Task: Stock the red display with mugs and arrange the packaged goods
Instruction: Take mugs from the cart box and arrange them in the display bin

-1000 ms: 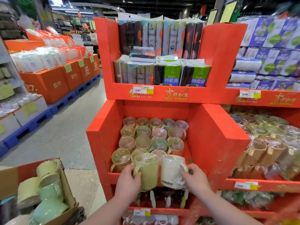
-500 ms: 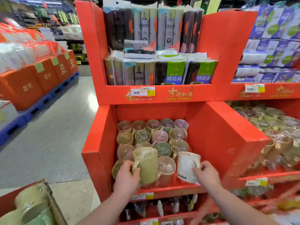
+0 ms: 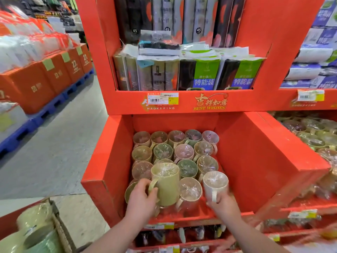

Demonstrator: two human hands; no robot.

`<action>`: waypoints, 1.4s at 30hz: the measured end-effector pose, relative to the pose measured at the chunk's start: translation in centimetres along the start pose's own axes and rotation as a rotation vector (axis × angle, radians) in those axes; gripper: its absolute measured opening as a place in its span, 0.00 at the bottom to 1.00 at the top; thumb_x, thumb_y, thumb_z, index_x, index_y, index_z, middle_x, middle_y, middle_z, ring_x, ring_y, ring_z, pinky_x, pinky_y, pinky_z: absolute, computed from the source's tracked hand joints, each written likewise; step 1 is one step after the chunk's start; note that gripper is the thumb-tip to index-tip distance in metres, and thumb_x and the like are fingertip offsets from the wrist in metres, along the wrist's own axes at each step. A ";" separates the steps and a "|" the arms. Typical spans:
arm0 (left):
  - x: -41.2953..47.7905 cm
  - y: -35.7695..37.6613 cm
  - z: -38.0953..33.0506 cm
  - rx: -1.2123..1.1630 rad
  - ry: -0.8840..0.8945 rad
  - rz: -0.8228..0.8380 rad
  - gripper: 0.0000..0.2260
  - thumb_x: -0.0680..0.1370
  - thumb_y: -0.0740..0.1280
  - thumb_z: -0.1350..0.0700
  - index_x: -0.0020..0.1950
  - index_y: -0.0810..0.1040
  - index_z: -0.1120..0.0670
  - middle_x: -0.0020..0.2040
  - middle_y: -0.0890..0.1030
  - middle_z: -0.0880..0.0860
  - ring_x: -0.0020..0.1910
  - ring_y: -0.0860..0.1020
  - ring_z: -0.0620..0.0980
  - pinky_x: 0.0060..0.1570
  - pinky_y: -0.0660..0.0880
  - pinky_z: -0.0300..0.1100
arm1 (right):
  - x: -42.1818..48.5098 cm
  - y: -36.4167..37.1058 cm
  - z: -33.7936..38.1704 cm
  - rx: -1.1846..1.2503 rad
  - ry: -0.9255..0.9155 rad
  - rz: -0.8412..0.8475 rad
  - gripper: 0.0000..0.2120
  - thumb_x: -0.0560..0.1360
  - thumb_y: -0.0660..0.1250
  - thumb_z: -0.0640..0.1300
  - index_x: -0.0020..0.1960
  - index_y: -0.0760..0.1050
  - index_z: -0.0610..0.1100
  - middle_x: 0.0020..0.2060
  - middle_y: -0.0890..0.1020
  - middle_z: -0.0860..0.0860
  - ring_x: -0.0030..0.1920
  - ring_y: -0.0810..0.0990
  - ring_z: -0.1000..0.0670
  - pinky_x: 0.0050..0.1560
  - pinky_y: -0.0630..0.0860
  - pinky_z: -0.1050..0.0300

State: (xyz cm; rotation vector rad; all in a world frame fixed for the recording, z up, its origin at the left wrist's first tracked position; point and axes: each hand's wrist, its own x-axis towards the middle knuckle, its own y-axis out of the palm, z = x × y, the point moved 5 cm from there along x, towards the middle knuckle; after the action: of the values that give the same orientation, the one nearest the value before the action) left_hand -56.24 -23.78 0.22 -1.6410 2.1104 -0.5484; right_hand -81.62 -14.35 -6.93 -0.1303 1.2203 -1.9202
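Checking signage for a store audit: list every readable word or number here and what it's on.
"HAOKEXING": front of the red display.
"吉祥如意", "BEST WISHES": same front, to the right.
"45": round stickers on the tall packs.
"特能装": green-and-blue packs.
"27": orange boxes.
Price tags: too small to read.
Held green mug and white mug: no print shows.

red display lip (image 3: pixel 127 104): "haokexing", "best wishes"; tall packs (image 3: pixel 166 15): "45"; orange boxes (image 3: pixel 54 77): "27".
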 end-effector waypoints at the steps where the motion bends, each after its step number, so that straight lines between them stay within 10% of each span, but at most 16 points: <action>1: 0.2 0.1 -0.1 0.004 -0.003 -0.001 0.04 0.78 0.64 0.59 0.43 0.72 0.51 0.38 0.77 0.49 0.34 0.73 0.45 0.31 0.65 0.36 | 0.2 0.6 0.1 -0.035 -0.013 0.072 0.17 0.72 0.71 0.51 0.34 0.65 0.48 0.29 0.70 0.56 0.36 0.73 0.52 0.28 0.60 0.68; 8: 1.4 0.7 -0.9 0.015 -0.031 -0.032 0.02 0.78 0.64 0.58 0.45 0.73 0.53 0.38 0.78 0.50 0.36 0.74 0.46 0.32 0.66 0.39 | 1.0 -0.7 0.5 -0.225 -0.089 0.158 0.15 0.73 0.63 0.52 0.28 0.71 0.50 0.26 0.74 0.53 0.32 0.75 0.53 0.31 0.68 0.60; 11: 2.0 0.8 -1.2 0.016 -0.039 -0.058 0.01 0.78 0.64 0.58 0.46 0.73 0.53 0.38 0.78 0.50 0.34 0.74 0.45 0.31 0.66 0.38 | 1.9 -2.8 1.3 -0.373 -0.244 0.035 0.04 0.72 0.64 0.52 0.44 0.71 0.53 0.47 0.76 0.54 0.50 0.75 0.50 0.44 0.71 0.57; 17: 2.5 1.3 -1.3 -0.002 -0.073 -0.066 0.04 0.77 0.64 0.58 0.44 0.72 0.52 0.37 0.78 0.54 0.35 0.76 0.52 0.33 0.69 0.43 | 4.4 -1.5 1.0 -0.475 -0.317 0.255 0.32 0.70 0.69 0.58 0.68 0.62 0.47 0.76 0.52 0.47 0.75 0.55 0.44 0.70 0.63 0.49; 30: 2.8 1.6 -1.6 0.003 -0.103 -0.129 0.03 0.77 0.64 0.60 0.44 0.73 0.53 0.39 0.77 0.51 0.35 0.73 0.46 0.33 0.68 0.39 | 5.9 -0.5 1.6 -0.653 -0.336 0.180 0.20 0.75 0.65 0.44 0.65 0.65 0.49 0.69 0.56 0.49 0.63 0.67 0.44 0.59 0.73 0.50; 38: 2.8 1.7 -1.9 0.019 -0.096 -0.128 0.01 0.78 0.63 0.58 0.48 0.74 0.54 0.40 0.77 0.49 0.34 0.72 0.41 0.29 0.66 0.31 | 5.4 -1.7 3.8 -0.568 -0.355 0.207 0.34 0.64 0.67 0.69 0.64 0.66 0.54 0.69 0.62 0.51 0.70 0.61 0.47 0.68 0.62 0.47; 42: 2.9 1.9 -1.8 -0.001 -0.081 -0.141 0.01 0.78 0.64 0.58 0.47 0.74 0.52 0.40 0.78 0.48 0.34 0.72 0.41 0.30 0.67 0.30 | 4.4 -2.5 7.9 -0.226 -0.579 0.158 0.31 0.69 0.69 0.64 0.64 0.64 0.51 0.67 0.64 0.52 0.67 0.66 0.50 0.65 0.66 0.55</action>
State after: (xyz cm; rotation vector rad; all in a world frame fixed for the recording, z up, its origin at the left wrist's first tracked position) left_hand -59.38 -26.10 0.45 -1.7922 1.9487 -0.5153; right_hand -82.08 -22.44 -2.27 -0.6424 1.0058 -1.4557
